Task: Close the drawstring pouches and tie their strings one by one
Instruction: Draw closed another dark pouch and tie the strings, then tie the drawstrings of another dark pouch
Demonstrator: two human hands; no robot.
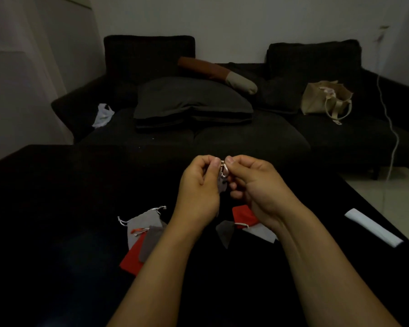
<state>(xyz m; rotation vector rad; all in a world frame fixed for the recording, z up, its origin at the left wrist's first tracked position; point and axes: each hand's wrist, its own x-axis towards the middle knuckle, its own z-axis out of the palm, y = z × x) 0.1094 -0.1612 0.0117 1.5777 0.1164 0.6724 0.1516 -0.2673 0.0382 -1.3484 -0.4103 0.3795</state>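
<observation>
A small grey drawstring pouch (pixel 221 185) hangs between my two hands above the black table. My left hand (pixel 198 185) pinches its pale strings (pixel 223 169) from the left. From the right, my right hand (pixel 253 185) pinches the same strings, thumbs nearly touching. Most of the pouch is hidden behind my fingers. On the table to the left lie a light grey pouch (pixel 142 223), a dark grey pouch (pixel 150 244) and a red pouch (pixel 134 256), overlapping. Under my right wrist lie a red pouch (pixel 243 215), a dark grey pouch (pixel 225 232) and a white pouch (pixel 260 233).
The black table (pixel 57 232) fills the foreground, with a folded white cloth (pixel 373 226) near its right edge. Behind it stands a dark sofa (pixel 222 138) with cushions, a beige tote bag (pixel 326 100) and a white plastic bag (pixel 103 115). A white cable (pixel 393 138) hangs at the right.
</observation>
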